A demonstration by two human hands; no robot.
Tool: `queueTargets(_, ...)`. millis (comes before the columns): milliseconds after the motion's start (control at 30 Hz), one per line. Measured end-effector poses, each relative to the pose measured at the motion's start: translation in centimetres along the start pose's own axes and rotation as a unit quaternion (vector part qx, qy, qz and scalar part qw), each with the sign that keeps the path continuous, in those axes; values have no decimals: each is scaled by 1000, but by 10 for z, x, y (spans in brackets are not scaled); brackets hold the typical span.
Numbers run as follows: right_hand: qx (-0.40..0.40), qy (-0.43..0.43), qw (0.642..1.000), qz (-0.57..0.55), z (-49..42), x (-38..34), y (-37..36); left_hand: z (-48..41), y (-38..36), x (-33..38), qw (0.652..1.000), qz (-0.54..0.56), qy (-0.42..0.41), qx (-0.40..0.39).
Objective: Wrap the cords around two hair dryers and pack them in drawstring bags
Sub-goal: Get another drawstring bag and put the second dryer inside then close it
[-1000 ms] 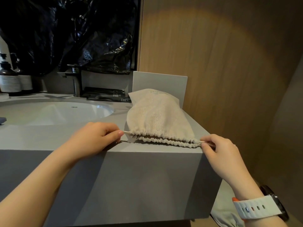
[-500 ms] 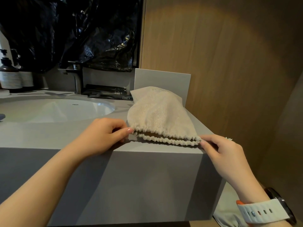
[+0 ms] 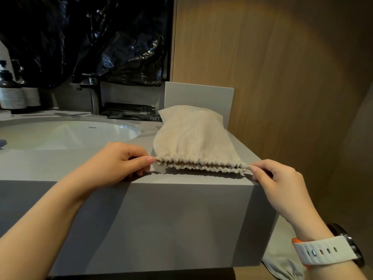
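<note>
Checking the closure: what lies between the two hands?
In the head view, only the gathered mouth of the drawstring bag lies between the left hand and right hand, each pinching one end.

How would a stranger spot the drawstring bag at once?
Start at the grey counter right of the white sink basin. On its near corner lies the drawstring bag, left hand and right hand pinching the ends of its puckered mouth. Unlike the flat black packets behind, it is bulging beige cloth.
</note>
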State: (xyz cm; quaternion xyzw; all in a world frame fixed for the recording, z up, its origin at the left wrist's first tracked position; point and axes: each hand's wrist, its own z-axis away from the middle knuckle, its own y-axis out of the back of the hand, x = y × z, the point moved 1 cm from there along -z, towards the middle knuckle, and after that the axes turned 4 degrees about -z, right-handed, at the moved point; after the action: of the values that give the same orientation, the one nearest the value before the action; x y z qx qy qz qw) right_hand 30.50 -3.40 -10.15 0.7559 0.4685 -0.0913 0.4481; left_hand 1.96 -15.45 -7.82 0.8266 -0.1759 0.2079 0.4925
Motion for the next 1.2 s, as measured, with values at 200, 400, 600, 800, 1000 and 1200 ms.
queueTargets(200,25,-11,1000,7,0,-1,-3,8,11,-9,1000,-9,15,21)
queueTargets(400,-85,2,996,-3,-2,-17,-3,5,10,-6,995,-94,17,0)
queueTargets(600,-68,34,997,18,0,-23,-11,-3,-5,10,991,-126,-19,26)
queueTargets(800,-76,57,995,34,-1,-18,-5,-5,-10,5,998,-44,-17,32)
queueTargets(1000,-67,73,993,57,-1,-14,-4,-6,-7,0,999,-35,-25,3)
queueTargets(1200,-35,71,995,56,-1,-14,-6,-5,-4,-3,1000,-25,-18,4)
